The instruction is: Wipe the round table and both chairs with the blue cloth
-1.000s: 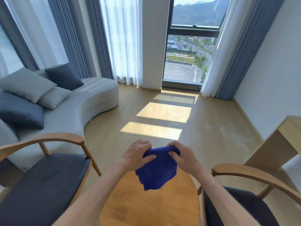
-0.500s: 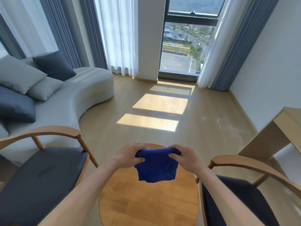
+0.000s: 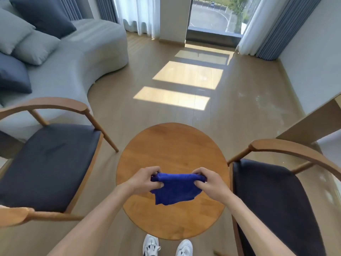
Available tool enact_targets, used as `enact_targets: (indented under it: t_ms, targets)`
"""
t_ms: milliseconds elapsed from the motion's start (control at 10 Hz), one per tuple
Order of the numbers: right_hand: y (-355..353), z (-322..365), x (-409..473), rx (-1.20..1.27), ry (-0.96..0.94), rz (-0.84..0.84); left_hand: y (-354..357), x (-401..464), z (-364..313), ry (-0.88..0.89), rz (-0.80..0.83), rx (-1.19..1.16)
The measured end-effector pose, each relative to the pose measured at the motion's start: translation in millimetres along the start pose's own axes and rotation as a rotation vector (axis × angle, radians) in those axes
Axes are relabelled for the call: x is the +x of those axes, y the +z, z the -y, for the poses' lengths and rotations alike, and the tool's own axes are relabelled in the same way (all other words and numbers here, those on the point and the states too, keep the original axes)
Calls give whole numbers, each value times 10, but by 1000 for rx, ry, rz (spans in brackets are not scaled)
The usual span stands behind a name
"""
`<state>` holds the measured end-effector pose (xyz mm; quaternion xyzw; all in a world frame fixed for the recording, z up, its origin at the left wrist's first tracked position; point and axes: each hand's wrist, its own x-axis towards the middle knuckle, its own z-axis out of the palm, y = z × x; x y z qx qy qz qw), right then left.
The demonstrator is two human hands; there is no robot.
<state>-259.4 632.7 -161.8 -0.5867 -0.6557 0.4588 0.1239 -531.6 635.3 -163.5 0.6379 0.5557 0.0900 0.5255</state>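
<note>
blue cloth [image 3: 176, 188] is stretched between both hands, above the near half of the round wooden surface [image 3: 171, 145], most of it hanging below the fingers. left hand [image 3: 145, 180] has its grip pinched on the cloth's left top corner, right hand [image 3: 208, 183] is clamped on the right one. count: one cloth, one surface, two chairs, left chair [image 3: 48, 163] and right chair [image 3: 276, 200] flanking it.

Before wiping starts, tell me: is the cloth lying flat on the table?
No, both hands hold the blue cloth stretched in the air above the table.
</note>
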Motion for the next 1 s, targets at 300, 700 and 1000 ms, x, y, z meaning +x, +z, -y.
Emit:
enact_targets:
  t_ms: [300, 700, 1000]
  targets:
    - [548, -555, 102, 130, 170, 69, 387, 129, 609, -153, 40, -144]
    - [1221, -1306, 1469, 56, 336, -122, 723, 1546, 1620, -319, -380, -43]
    - [1237, -1480, 1414, -36, 463, -201, 749, 1469, 1832, -430, -489, -29]
